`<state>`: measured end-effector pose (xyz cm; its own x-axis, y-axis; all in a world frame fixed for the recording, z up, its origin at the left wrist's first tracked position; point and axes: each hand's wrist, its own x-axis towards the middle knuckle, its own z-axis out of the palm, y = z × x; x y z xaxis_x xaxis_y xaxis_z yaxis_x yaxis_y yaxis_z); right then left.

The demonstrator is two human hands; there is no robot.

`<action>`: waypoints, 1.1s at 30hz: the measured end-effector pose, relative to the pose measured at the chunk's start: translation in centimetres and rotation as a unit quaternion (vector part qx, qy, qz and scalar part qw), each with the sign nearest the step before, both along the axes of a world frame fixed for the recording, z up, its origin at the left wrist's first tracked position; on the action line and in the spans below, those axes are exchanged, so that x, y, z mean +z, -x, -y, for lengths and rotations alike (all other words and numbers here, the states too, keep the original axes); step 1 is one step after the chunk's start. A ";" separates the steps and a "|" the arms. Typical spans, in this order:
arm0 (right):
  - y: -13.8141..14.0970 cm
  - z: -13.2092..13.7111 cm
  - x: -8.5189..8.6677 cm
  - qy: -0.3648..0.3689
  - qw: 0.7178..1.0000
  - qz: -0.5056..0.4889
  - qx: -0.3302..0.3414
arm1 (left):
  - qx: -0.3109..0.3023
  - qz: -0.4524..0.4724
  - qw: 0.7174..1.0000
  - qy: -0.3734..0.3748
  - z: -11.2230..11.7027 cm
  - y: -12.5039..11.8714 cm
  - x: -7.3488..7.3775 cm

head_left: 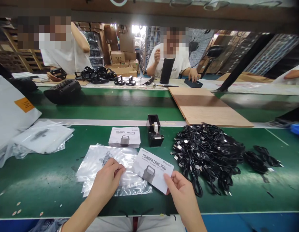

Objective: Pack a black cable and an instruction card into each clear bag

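Observation:
My right hand [180, 187] pinches the right edge of a white booklet [151, 170], printed "Thunder Trail Pro" with a picture of a speaker. The booklet is tilted and overlaps the right part of some clear plastic bags [91, 164]. My left hand [110, 175] is closed, thumb against curled fingers, on the top bag near its middle. Behind the bags sits a stack of matching booklets [124, 137]. A black tape dispenser [155, 130] stands beside that stack. To the right of my right hand lies a large heap of bundled black cables [209, 154].
More plastic bags [43, 137] and a white sack [11, 112] lie at left. Across the green belt [120, 104] rests a wooden board [207, 106]. A black speaker [62, 91] lies on its far side. Two people work opposite, one near an upright black speaker [167, 71].

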<state>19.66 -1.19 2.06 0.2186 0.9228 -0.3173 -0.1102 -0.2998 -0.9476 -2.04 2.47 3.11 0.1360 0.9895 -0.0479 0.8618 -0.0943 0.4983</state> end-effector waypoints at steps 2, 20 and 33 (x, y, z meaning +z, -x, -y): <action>0.4 -0.1 -0.2 -0.002 1.000 -0.002 0.019 | -0.005 0.001 1.000 -0.009 0.1 0.0 0.2; 2.2 1.1 -0.1 0.109 0.979 0.024 0.168 | -0.003 0.083 0.997 -0.011 1.1 0.3 -1.2; 1.6 -1.1 0.9 0.067 0.962 0.000 0.264 | -0.041 0.033 0.998 -0.043 0.5 0.4 -0.7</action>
